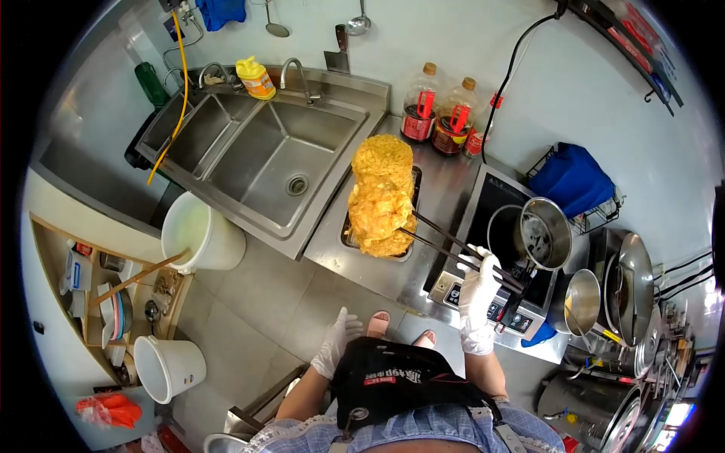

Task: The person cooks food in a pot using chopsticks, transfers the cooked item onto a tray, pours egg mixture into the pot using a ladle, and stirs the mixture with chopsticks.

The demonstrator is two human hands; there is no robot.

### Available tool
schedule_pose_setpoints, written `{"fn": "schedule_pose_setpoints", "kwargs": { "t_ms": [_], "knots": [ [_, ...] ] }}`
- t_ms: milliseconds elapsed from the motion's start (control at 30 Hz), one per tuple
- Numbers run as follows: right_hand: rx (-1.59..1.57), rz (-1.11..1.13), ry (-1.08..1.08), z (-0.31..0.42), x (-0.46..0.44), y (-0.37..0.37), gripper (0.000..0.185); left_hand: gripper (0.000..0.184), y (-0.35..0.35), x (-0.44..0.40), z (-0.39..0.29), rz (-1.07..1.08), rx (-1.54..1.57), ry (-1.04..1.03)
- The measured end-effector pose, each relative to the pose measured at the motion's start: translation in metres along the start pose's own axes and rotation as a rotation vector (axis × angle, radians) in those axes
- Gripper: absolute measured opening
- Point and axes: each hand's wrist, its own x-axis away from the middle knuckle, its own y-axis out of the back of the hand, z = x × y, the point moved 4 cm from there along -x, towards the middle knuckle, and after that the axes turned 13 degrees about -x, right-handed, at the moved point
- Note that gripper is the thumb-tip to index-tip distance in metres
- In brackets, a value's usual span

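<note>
"Golden fried pieces [383,196] lie heaped on my metal tray [416,181]. How far along am I?"

"Well on, I'd judge. Your pieces already overlap along the tray's length and hide most of its bottom. Your chopsticks [445,235], though, aren't clear of the heap: they reach in from the tray's right, their tips at the piece on the near right edge."

"Pinching it, or only touching?"

"I can't tell; the tips stand apart there. Your gloved right hand [477,291], right of the tray and a little nearer you, is closed around the upper part of the sticks."

"And my other one?"

"Your left hand [337,343], also gloved, hangs on your side of the tray, well apart from it, fingers stretched out and nothing in them."

"What's left, then?"

"Letting go of that edge piece and putting the chopsticks down are both not yet done. Beyond that, look right of the tray, to your pot [557,215] on the induction cooker [491,185]. Reflections muddle its inside, so I can't say whether it holds more pieces."
</note>
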Motion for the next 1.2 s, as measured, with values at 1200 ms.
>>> {"fn": "schedule_pose_setpoints", "kwargs": {
  "t_ms": [1200],
  "knots": [
    [0.347, -0.393, 0.183, 0.090, 0.065, 0.018, 0.037, 0.056, -0.007, -0.025, -0.013, 0.028, -0.137, 0.083]
  ]
}}
